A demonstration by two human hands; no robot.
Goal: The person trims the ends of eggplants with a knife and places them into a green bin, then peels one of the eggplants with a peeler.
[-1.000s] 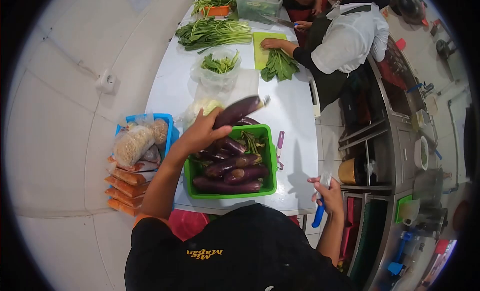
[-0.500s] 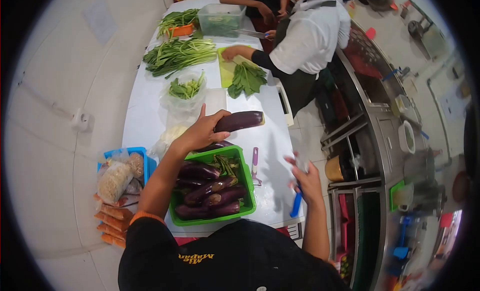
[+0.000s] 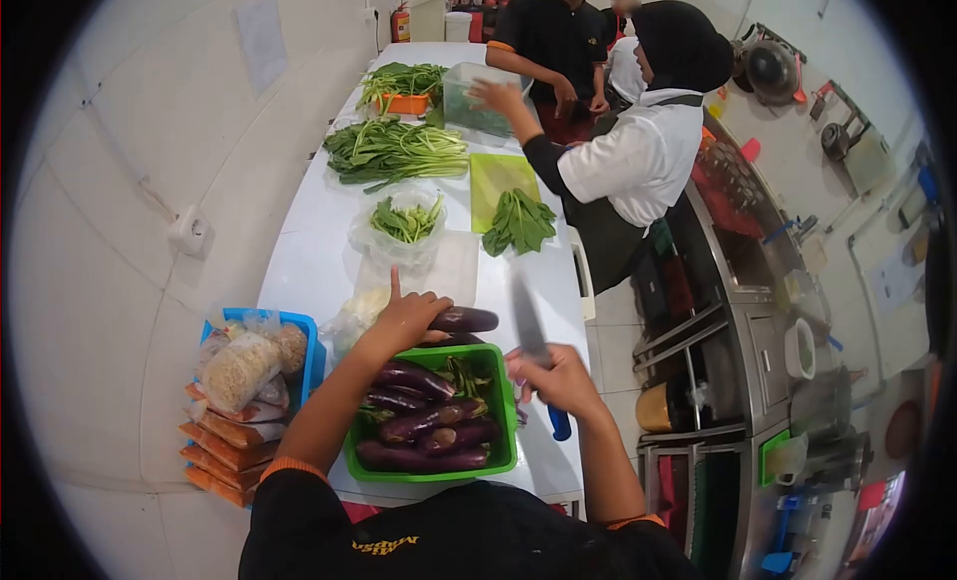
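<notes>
My left hand (image 3: 404, 319) is wrapped round a dark purple eggplant (image 3: 469, 320), just beyond the far rim of a green basket (image 3: 510, 431). Another eggplant (image 3: 451, 339) lies under it, partly covered. Several more eggplants (image 3: 424, 455) fill the basket, some with brown patches. In my right hand (image 3: 560, 379), to the right of the basket, is a knife (image 3: 530, 326). Its blade points up and away, slightly blurred, and its blue handle sticks out below the fist. A peeler (image 3: 520, 413) shows only in part beside the basket, behind my right hand.
Leafy greens (image 3: 399, 149), a bag of cut greens (image 3: 404, 221) and a yellow-green cutting board (image 3: 488, 176) lie farther up the white table (image 3: 299, 251). A co-worker in white (image 3: 633, 161) reaches to a clear bin (image 3: 469, 97). At left stands a blue basket (image 3: 317, 356) with bagged food.
My left hand has lowered the eggplant towards the basket's far rim. The knife in my right hand has swung inward, to the left. The co-worker's hand moved from the board to the bin.
</notes>
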